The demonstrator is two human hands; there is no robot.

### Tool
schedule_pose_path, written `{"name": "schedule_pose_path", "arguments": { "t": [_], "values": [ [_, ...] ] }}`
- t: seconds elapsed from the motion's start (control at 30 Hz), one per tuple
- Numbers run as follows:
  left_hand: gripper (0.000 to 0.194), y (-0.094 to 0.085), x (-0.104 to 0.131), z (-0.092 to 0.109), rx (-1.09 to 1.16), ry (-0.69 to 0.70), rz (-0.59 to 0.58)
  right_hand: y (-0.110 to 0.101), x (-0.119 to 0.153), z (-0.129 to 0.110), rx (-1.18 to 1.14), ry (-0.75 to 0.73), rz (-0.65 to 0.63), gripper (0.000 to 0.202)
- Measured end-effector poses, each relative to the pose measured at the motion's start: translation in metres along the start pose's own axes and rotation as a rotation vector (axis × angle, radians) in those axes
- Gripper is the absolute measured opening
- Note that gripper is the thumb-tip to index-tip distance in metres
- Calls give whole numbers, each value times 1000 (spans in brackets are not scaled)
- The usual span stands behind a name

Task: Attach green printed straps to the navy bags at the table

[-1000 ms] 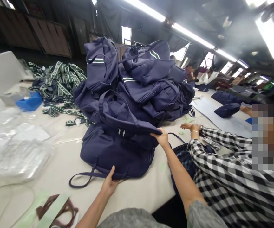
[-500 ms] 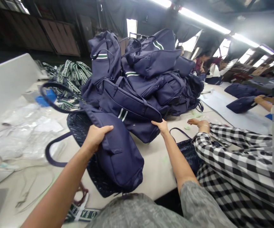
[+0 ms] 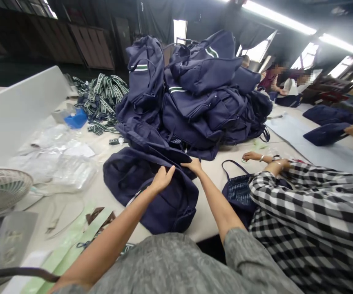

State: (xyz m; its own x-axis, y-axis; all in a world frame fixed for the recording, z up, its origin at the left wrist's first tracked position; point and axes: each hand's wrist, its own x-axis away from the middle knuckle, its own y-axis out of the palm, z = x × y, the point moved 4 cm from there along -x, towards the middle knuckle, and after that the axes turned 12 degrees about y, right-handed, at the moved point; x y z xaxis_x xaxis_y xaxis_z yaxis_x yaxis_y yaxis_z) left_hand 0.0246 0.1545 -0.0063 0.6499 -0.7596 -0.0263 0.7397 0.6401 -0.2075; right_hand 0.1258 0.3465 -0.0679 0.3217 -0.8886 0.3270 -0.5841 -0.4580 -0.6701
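Note:
A dark blue bag (image 3: 176,200) lies on the pale table in front of me, its fabric folded and spread. My left hand (image 3: 163,179) is closed on the bag's cloth near its middle, thumb on top. Just to the right, my right hand (image 3: 192,166) pinches the upper edge of the same fabric. Both hands are close together, a small gap between them. Behind the bag rises a large pile of dark blue bags (image 3: 195,102), some with green and white stripes.
Green and white straps (image 3: 106,96) lie heaped behind left, near a blue container (image 3: 76,118) and clear plastic bags (image 3: 69,167). A fan (image 3: 3,190) stands left. A person in a checked sleeve (image 3: 289,196) works at right beside another bag (image 3: 239,190).
My left hand has moved right, toward my right hand, which has shifted slightly left. The front bag has been turned over and its raised handles are no longer seen. The view has swung left.

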Motion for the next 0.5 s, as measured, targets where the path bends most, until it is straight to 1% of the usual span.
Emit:
{"name": "schedule_pose_path", "arguments": {
  "t": [0.03, 0.1, 0.13, 0.17, 0.2, 0.23, 0.27, 0.3, 0.33, 0.37, 0.4, 0.43, 0.47, 0.5],
  "values": [
    [29, 3, 7, -3, -107, 66, -80, 0, 0, 2, 8, 41, 10, 46],
    [22, 8, 25, -11, -432, 242, -266, -1, 1, 6, 19, 82, 42, 59],
    [22, 11, 36, -19, -635, 338, -364, -2, 4, 7, 23, 84, 56, 66],
    [24, 12, 48, -29, -802, 399, -440, -3, 8, 9, 31, 86, 64, 72],
    [27, 11, 60, -41, -903, 418, -499, -5, 14, 9, 31, 75, 89, 74],
    [32, 8, 71, -55, -940, 398, -525, -10, 22, 8, 14, 41, 147, 70],
    [38, 4, 81, -69, -943, 355, -538, -16, 33, 5, -23, -24, 238, 62],
    [47, 0, 90, -83, -934, 303, -540, -22, 48, 0, -79, -121, 349, 53],
    [56, -5, 98, -97, -927, 253, -533, -26, 66, -6, -139, -251, 453, 44],
    [63, -11, 105, -111, -923, 209, -527, -27, 86, -13, -188, -405, 521, 39],
    [67, -16, 111, -124, -921, 179, -520, -22, 105, -21, -201, -561, 519, 37],
    [68, -20, 115, -135, -917, 161, -512, -11, 122, -30, -155, -707, 428, 35],
    [68, -24, 118, -146, -906, 155, -498, 5, 136, -39, -67, -830, 290, 35],
    [67, -27, 120, -155, -887, 156, -477, 22, 146, -46, 44, -910, 162, 35]
  ]
}}
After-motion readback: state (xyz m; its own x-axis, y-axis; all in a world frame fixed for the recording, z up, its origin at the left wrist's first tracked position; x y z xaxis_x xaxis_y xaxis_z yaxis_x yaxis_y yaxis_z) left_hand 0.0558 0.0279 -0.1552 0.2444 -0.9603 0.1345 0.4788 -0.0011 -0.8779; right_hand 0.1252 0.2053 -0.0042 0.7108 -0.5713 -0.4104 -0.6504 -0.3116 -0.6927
